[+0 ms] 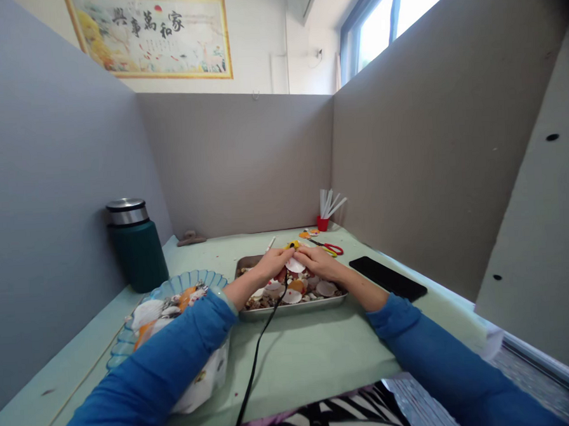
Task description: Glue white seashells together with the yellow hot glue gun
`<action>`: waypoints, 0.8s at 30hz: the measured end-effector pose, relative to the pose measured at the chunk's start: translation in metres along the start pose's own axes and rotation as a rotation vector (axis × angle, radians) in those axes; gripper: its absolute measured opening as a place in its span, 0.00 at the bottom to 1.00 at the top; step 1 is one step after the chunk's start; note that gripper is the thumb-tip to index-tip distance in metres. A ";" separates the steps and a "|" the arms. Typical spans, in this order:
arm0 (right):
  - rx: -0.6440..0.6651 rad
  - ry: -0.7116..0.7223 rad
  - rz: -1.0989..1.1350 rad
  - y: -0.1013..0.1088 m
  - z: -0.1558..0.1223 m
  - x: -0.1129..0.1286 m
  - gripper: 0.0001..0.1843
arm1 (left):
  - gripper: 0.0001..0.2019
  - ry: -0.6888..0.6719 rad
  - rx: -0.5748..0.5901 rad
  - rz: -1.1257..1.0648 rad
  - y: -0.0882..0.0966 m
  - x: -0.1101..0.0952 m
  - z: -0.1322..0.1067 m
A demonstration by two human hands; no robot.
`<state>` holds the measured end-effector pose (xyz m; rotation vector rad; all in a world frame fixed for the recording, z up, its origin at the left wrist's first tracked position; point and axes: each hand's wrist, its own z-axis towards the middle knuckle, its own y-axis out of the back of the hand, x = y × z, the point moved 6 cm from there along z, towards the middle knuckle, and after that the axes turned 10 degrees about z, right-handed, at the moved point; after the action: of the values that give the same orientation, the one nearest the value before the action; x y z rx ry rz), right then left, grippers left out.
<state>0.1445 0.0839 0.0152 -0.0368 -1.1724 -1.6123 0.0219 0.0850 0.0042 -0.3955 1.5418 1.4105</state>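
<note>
My left hand (275,262) and my right hand (317,262) meet above a metal tray (289,310) of shells and small pebbles. Between them is a white seashell (295,265), pinched by the closed fingers of both hands. Just beyond the fingertips shows a small yellow item with a black spot (292,245); whether the hands touch it I cannot tell. A black cord (256,354) runs from under my hands toward my lap, its far end hidden. White and orange shells fill the tray below.
At left stand a green thermos (136,252) and a scalloped blue dish (116,352) of shells. Behind the tray lie scissors (331,248) and a red cup (322,223) of white sticks. A black phone (388,277) lies right. Grey partitions (239,164) enclose the table.
</note>
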 end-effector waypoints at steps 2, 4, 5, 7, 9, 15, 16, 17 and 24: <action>0.004 -0.006 -0.002 0.000 0.000 0.000 0.20 | 0.25 0.004 0.002 -0.007 0.000 0.000 0.000; 0.001 -0.007 -0.010 0.000 0.000 0.000 0.20 | 0.25 0.006 0.001 -0.004 -0.001 0.000 0.000; 0.001 -0.008 -0.015 0.000 0.000 0.000 0.20 | 0.25 0.006 0.000 -0.002 -0.001 0.000 0.000; 0.001 -0.008 -0.021 -0.001 0.000 -0.001 0.20 | 0.25 0.004 0.004 -0.002 -0.001 -0.001 0.000; 0.001 -0.005 -0.024 -0.001 0.000 -0.001 0.20 | 0.25 0.006 0.009 -0.005 -0.001 -0.001 0.000; 0.007 -0.003 -0.033 -0.002 0.001 -0.001 0.19 | 0.24 0.010 0.003 -0.007 0.000 -0.002 -0.001; 0.007 -0.003 -0.035 -0.001 0.001 -0.001 0.19 | 0.24 0.010 0.003 -0.007 0.000 -0.001 -0.001; 0.006 -0.003 -0.038 -0.001 0.001 -0.001 0.19 | 0.24 0.009 0.004 -0.008 0.000 -0.001 -0.001; -0.002 0.003 -0.042 -0.001 0.001 0.000 0.19 | 0.24 0.010 -0.003 0.003 -0.001 -0.003 -0.001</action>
<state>0.1434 0.0848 0.0148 -0.0108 -1.1764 -1.6493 0.0231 0.0826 0.0060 -0.4029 1.5493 1.4154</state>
